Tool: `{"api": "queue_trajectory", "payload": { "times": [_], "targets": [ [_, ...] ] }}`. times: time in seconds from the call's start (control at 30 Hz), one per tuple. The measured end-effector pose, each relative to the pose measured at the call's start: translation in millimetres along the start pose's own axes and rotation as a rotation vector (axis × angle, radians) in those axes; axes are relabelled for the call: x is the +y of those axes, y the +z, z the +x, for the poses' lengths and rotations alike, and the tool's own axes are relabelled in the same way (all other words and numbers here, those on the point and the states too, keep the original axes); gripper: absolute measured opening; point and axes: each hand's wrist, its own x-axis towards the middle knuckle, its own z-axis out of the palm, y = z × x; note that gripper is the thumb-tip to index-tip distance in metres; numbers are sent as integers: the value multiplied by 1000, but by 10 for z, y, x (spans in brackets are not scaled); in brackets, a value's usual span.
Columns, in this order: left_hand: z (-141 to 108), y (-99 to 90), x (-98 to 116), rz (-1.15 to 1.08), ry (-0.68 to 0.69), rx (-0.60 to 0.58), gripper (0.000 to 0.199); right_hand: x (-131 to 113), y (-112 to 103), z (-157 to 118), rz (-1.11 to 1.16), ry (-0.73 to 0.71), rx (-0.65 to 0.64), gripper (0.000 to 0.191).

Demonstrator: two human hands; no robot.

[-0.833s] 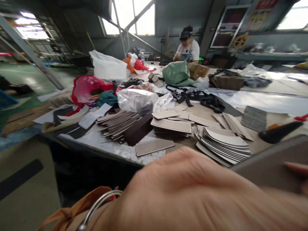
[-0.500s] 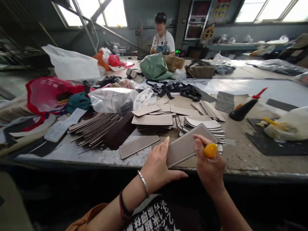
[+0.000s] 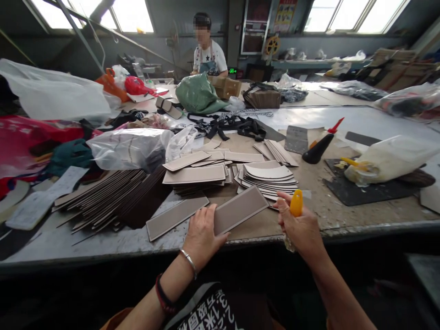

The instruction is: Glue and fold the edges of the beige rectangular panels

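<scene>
A beige rectangular panel [image 3: 242, 211] with a stitched-looking border lies tilted near the table's front edge. My left hand [image 3: 203, 233] rests on its left end, fingers together on top and thumb along the lower edge. Just right of the panel, my right hand [image 3: 297, 227] is closed around a tool with a yellow handle [image 3: 296, 203]; its lower end shows below the fist. Another beige panel [image 3: 177, 216] lies partly behind my left hand. Beyond are stacks of flat beige panels [image 3: 194, 174] and curved ones [image 3: 270, 172].
Brown strips [image 3: 99, 197] are fanned out at left, near plastic bags [image 3: 129, 149]. Black straps [image 3: 237, 126] lie farther back. On the right stand a black bottle with a red tip [image 3: 318, 149] and a bagged container [image 3: 388, 160]. A person [image 3: 209, 57] is across the table.
My right hand has let go of the panel's right end and moved off it, still holding the yellow-handled tool. The panel now lies lower on the table under my left hand. The view has shifted right.
</scene>
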Motion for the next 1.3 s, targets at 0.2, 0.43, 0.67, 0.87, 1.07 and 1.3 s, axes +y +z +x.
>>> {"api": "queue_trajectory", "payload": {
  "times": [0.2,0.43,0.67,0.87,1.07,1.3],
  "targets": [
    [0,32,-5,-46,97,-20,66,-71,16,9,86,147,-213,48],
    [-57,-67,-140,-741,-134,81,96,-61,34,-8,257,239,-149,47],
    [-115,-214,-68,-1526,-463,-154,43,-78,86,-23,271,250,-169,46],
    [-105,-244,-73,-1545,-439,-88,32,-70,92,-32,270,307,-265,44],
    [-124,-231,-97,-1529,-433,-81,40,-94,57,-59,168,302,-268,48],
    [-25,-167,-41,-1568,-508,-113,46,-89,0,10,167,373,-294,54]
  ]
}}
